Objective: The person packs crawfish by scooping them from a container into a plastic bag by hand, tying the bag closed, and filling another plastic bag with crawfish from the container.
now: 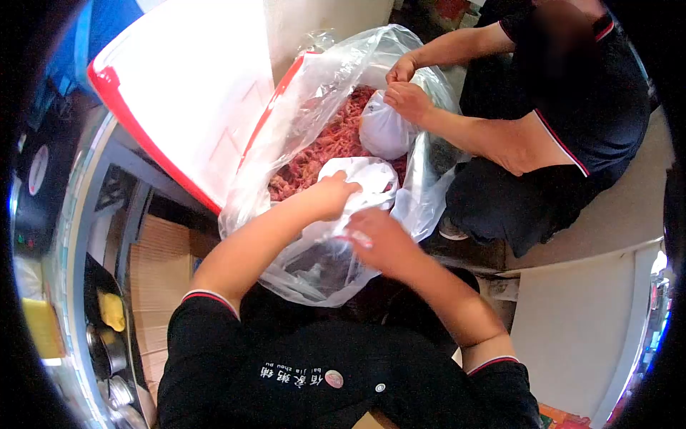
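Because its soft mouth likely needs support, the white bag (368, 174) above the red meat (321, 154) is pinched at left by the grip of the left hand (334, 196); the right hand (382, 242), blurred at the near side, has a grip I cannot tell.

The thin white plastic bag (370, 175) is slack and creased, lying toward the near edge of the red-rimmed container (271, 107); its lower part is blurred, so whether it holds anything is hard to tell. Beneath and beyond it, the reddish, shredded-looking meat (346, 132) lies in a loose heap, inside the clear plastic liner (307, 268), which spreads crumpled over the container's edges and sags at the near one.
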A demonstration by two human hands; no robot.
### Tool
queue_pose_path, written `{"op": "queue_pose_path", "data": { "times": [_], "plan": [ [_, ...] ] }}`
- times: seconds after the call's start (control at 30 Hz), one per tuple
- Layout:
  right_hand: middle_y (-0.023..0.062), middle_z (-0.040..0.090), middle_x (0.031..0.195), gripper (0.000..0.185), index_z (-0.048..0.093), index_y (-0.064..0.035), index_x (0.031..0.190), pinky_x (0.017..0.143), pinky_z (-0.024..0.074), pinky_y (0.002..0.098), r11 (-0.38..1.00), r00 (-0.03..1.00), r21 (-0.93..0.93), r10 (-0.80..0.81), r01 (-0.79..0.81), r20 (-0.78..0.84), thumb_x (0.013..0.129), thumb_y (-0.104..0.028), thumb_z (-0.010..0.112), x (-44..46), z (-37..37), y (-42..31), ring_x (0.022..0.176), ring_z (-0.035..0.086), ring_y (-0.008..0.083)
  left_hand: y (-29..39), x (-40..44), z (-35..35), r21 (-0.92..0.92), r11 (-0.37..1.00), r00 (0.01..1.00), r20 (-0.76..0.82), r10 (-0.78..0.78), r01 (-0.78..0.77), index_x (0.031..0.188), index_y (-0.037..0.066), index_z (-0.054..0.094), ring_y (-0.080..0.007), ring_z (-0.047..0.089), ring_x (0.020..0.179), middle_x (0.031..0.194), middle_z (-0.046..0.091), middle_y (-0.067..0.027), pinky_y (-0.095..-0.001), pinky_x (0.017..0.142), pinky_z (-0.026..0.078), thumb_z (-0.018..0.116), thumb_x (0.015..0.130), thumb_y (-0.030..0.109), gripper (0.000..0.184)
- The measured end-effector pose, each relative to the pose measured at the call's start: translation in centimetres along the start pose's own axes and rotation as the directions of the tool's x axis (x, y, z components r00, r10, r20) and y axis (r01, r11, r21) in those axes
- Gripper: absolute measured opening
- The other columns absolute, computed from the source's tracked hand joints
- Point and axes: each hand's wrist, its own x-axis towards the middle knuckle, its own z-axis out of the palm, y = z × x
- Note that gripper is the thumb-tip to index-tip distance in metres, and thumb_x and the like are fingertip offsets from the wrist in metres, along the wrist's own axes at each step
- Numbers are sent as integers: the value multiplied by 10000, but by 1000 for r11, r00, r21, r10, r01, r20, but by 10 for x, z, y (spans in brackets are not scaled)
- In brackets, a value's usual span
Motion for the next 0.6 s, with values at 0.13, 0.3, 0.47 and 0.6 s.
{"op": "queue_pose_path", "data": {
  "times": [0.13, 0.3, 0.47, 0.6],
  "plan": [
    [160, 573, 1047, 277, 570, -30, 1035, 860, 448, 392, 950, 935, -9, 307, -314, -177, 772, -103, 617, 6, 3, 78, 1010, 538, 328, -15, 7, 3, -249, 964, 931, -365, -7, -90, 1136, 78, 560, -369, 550, 989, 1043, 550, -241, -444, 857, 432, 470, 749, -6, 406],
    [199, 513, 1149, 300, 565, -4, 993, 803, 459, 413, 836, 801, 11, 522, -548, 293, 741, -147, 643, 17, 16, 87, 990, 549, 361, -28, 24, -15, -696, 711, 719, -441, -538, 105, 968, -4, 615, -351, 556, 988, 982, 598, -235, -418, 861, 432, 506, 751, 124, 275],
    [104, 583, 685, 186, 565, 2, 845, 659, 477, 350, 934, 906, 56, 355, -352, -232, 718, -127, 609, -7, 20, 107, 674, 602, 274, -51, 12, -19, -511, 852, 695, -571, -437, 116, 916, -47, 600, -355, 576, 945, 897, 612, -223, -414, 850, 440, 645, 662, 249, 393],
    [31, 550, 626, 89, 556, -11, 806, 515, 424, 245, 620, 754, 665, 645, -416, -129, 752, -80, 541, 14, 7, 108, 513, 496, 89, -41, 4, -21, -205, 939, 774, -533, -343, 275, 866, -32, 617, -393, 588, 869, 856, 615, -219, -414, 799, 464, 691, 648, 212, 336]
  ]
}}
